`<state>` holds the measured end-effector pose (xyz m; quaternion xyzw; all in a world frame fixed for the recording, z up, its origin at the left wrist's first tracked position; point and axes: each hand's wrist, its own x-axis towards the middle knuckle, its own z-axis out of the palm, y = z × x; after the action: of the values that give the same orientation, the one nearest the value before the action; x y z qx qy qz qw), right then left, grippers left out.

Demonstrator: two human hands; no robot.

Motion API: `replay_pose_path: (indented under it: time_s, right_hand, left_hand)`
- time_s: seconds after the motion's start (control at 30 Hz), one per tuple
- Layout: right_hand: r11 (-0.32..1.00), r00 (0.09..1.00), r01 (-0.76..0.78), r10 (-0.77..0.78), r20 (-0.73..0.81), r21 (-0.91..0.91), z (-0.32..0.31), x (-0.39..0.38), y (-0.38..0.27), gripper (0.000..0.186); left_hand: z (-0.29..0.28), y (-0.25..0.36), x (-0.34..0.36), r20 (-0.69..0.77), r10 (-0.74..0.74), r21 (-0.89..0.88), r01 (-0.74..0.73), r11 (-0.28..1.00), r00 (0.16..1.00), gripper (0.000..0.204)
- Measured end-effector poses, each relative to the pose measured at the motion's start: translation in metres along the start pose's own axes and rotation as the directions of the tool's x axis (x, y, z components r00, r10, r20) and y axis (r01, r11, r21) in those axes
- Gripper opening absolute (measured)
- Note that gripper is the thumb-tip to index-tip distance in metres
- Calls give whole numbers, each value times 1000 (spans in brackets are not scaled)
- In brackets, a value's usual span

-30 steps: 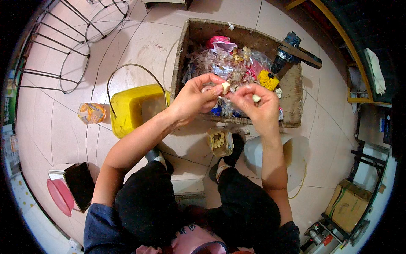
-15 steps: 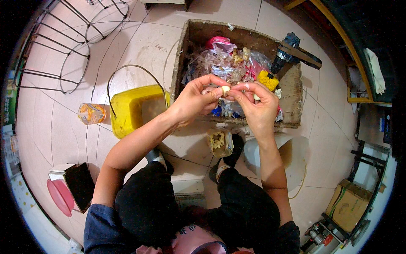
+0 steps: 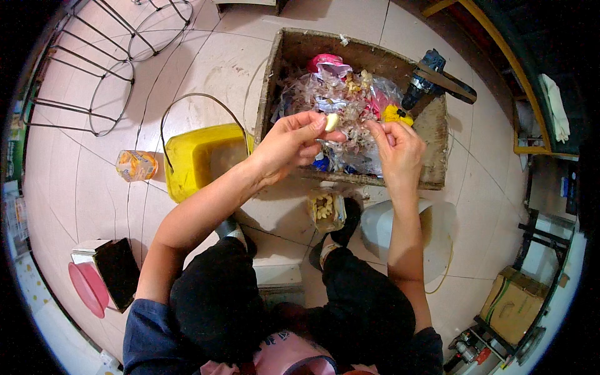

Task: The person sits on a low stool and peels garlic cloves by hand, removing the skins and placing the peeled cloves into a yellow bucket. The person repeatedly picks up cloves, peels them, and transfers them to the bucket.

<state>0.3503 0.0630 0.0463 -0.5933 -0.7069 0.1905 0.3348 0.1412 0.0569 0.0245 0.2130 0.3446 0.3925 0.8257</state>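
My left hand point(image 3: 284, 145) is closed in a pinch on a pale peeled garlic clove point(image 3: 332, 122), thumb and forefinger at its left side. A short way to the right, my right hand point(image 3: 402, 153) has its thumb and forefinger pressed together and its other fingers curled; what it may hold is hidden. Both hands are over the near part of a worn wooden box point(image 3: 432, 156). Papery garlic skins point(image 3: 301, 94) and crumpled plastic lie heaped inside it. Below the hands, by my right foot, a small container point(image 3: 341, 220) holds several peeled cloves.
Left of the box stands a yellow bucket point(image 3: 178, 164) with a raised handle, beside an orange-patterned tub point(image 3: 136, 165). A whitish bucket point(image 3: 376, 228) is by my right forearm. A dark blue tool point(image 3: 425, 75) with a strap lies across the box's right side. Wire racks point(image 3: 94, 78) stand far left.
My hands have drawn apart, the right one moving right. The clove stays in my left hand and shows more fully. A pale piece seen by my right fingers is out of sight.
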Motion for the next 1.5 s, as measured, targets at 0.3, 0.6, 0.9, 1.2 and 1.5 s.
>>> replay_pose_path:
  time_s: [0.3, 0.6, 0.9, 1.2, 1.5]
  right_hand:
    - [898, 963, -157, 48, 264, 411, 26, -7, -15, 34]
    - [904, 968, 18, -122, 217, 428, 22, -9, -18, 17]
    - [978, 976, -63, 19, 216, 200, 32, -13, -36, 20]
    - [979, 979, 173, -182, 88, 108, 17, -8, -26, 15]
    - [968, 973, 217, -225, 51, 130, 16, -14, -29, 10]
  left_hand:
    - [3, 5, -4, 87, -157, 147, 143, 979, 984, 38]
    - [-20, -8, 10, 434, -66, -563, 328, 758, 899, 90]
    - [-21, -9, 8, 378, -132, -382, 284, 880, 917, 82]
    - [-9, -6, 1, -48, -35, -74, 32, 997, 998, 23]
    - [-9, -1, 0, -27, -144, -152, 139, 979, 989, 22]
